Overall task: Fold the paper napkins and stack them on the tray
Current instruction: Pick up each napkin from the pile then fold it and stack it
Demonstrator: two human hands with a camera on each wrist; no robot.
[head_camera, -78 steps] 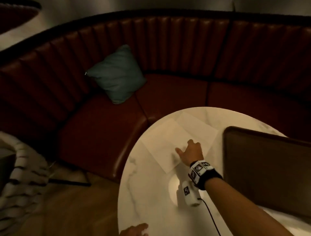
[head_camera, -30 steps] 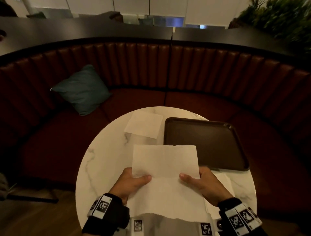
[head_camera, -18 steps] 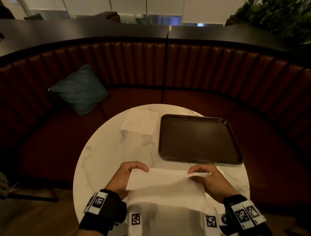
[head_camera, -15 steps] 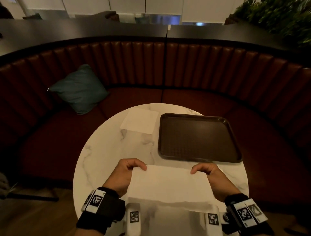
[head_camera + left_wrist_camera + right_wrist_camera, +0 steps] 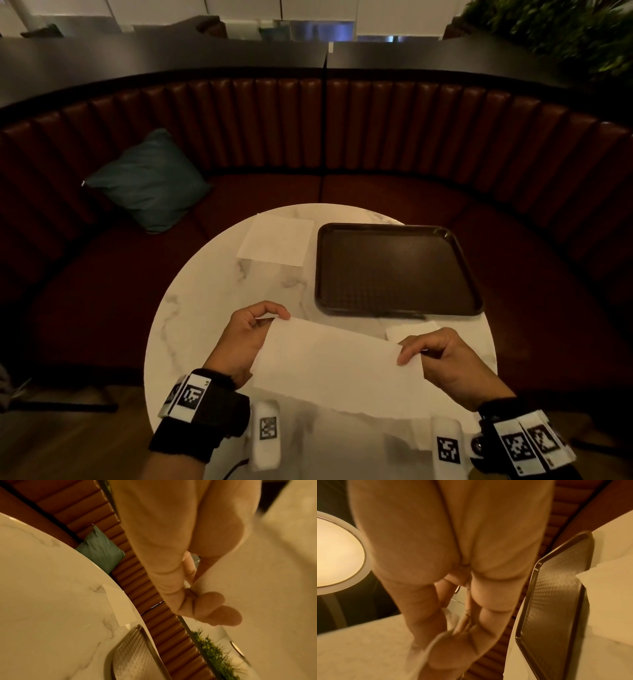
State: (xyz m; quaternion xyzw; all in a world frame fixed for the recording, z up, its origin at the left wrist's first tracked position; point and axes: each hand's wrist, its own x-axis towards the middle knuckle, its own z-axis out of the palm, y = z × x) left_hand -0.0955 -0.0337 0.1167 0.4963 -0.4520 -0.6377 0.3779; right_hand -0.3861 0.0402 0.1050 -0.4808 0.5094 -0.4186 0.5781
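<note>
A white paper napkin (image 5: 335, 370), folded into a long rectangle, is held above the near edge of the round marble table (image 5: 205, 308). My left hand (image 5: 255, 329) pinches its far left corner, and my right hand (image 5: 428, 353) pinches its far right corner. In the left wrist view my thumb and fingers (image 5: 202, 605) close on the napkin (image 5: 274, 588). The right wrist view shows my fingers (image 5: 447, 650) pinching the napkin (image 5: 368, 649). A dark brown tray (image 5: 394, 270) lies bare at the back right of the table. A flat napkin (image 5: 275, 244) lies left of it.
Another napkin (image 5: 411, 330) peeks out between the tray and my right hand. A curved red leather bench (image 5: 376, 137) wraps round the table, with a teal cushion (image 5: 150, 178) at the left. Plants (image 5: 565, 31) stand at the back right.
The napkin's far half was brought down over the near half into a long rectangle. Since then both hands have lifted it slightly and tilted it, right end nearer me.
</note>
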